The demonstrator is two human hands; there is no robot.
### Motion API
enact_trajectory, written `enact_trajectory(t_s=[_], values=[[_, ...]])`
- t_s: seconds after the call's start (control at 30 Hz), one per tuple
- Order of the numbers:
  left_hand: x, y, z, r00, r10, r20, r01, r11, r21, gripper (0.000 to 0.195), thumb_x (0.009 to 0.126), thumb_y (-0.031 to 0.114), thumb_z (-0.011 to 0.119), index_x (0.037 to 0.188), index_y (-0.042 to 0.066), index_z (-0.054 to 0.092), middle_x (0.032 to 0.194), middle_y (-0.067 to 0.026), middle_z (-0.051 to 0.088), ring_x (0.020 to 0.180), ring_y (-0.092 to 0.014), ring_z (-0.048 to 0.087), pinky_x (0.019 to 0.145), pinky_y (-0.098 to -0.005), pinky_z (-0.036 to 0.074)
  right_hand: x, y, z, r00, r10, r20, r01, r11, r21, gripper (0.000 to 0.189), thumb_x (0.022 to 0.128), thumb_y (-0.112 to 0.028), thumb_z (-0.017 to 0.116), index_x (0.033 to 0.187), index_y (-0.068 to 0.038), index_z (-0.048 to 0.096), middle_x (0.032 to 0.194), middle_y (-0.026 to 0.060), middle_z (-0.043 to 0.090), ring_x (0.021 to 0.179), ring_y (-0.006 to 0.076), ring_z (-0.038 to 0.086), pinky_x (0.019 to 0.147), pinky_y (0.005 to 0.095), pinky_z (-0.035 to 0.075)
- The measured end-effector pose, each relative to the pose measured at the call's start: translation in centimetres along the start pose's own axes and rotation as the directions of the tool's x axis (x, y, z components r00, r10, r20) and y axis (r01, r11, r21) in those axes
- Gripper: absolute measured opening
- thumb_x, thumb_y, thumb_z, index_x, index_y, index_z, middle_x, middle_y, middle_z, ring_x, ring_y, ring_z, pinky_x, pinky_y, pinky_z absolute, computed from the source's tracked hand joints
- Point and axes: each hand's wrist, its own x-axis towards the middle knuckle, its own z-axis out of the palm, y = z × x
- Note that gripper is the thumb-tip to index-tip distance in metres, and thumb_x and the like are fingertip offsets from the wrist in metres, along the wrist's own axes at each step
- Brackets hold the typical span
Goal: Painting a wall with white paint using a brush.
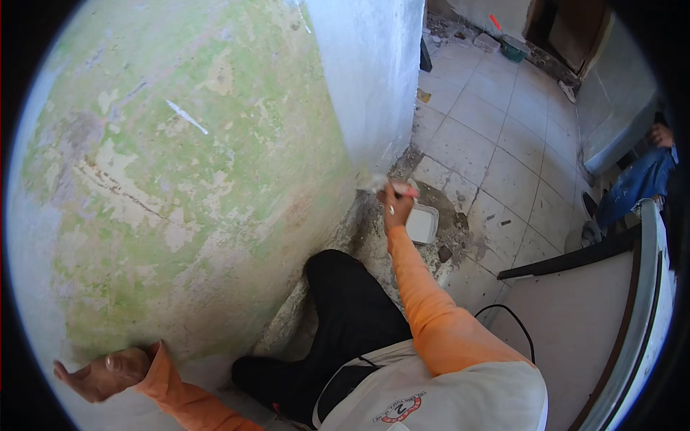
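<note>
Low at the wall's corner, my right hand [398, 206] holds a paintbrush with a red handle [411, 192]. Its bristles are blurred and lie close to the wall's lower edge. Just beside that hand, a white rectangular tub [422, 223] with white paint stands on the dirty floor. My left hand [105, 373] is at the lower left, near the wall, its fingers apart and nothing in it. Peeling green and cream patches cover the wall [215, 161], while the strip by the corner [372, 70] is painted white.
A person in blue jeans [630, 186] is at the right edge. Below them a panel with a dark edge [571, 307] stands close to my right side, near a black cable [512, 312]. Rubble [444, 253] lies on the tiled floor [485, 113]. A green basin [513, 49] is farther back.
</note>
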Motion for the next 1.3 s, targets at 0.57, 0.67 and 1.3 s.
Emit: enact_trajectory(t_s=[0.57,0.67,1.3], values=[[-1.3,-1.0,-0.1,0.997,0.013,0.082,-0.009,0.999,-0.047,0.056,0.100,0.033,0.063,0.132,-0.007,0.040,0.127,-0.0254,0.057,0.107,-0.033,0.058,0.092,-0.0450,0.050,-1.2,3.6,-1.5,0.970,0.222,-0.096,-0.210,0.970,0.123,0.025,0.098,-0.014,0.070,0.114,0.003,0.060,0.099,0.0126,0.068,0.079,0.0203,0.069,0.075,0.0355,0.064],[-0.9,-1.2,0.0,0.996,0.079,0.038,-0.078,0.997,-0.022,0.057,0.099,0.032,0.065,0.132,-0.007,0.040,0.127,-0.0258,0.056,0.111,-0.035,0.058,0.096,-0.0472,0.049,-1.1,4.1,-2.8,0.977,0.193,-0.086,-0.187,0.980,0.071,0.025,0.098,-0.014,0.071,0.114,0.003,0.061,0.100,0.0133,0.068,0.079,0.0213,0.069,0.073,0.0359,0.064],[-1.2,0.0,0.5,0.994,0.103,0.039,-0.103,0.995,-0.005,0.059,0.096,0.028,0.069,0.134,-0.006,0.038,0.129,-0.0261,0.056,0.115,-0.038,0.057,0.102,-0.0510,0.046,0.6,5.2,-3.5,0.939,0.315,-0.137,-0.298,0.946,0.129,0.022,0.097,-0.012,0.069,0.111,0.002,0.061,0.098,0.0139,0.070,0.078,0.0235,0.071,0.076,0.0362,0.064]])
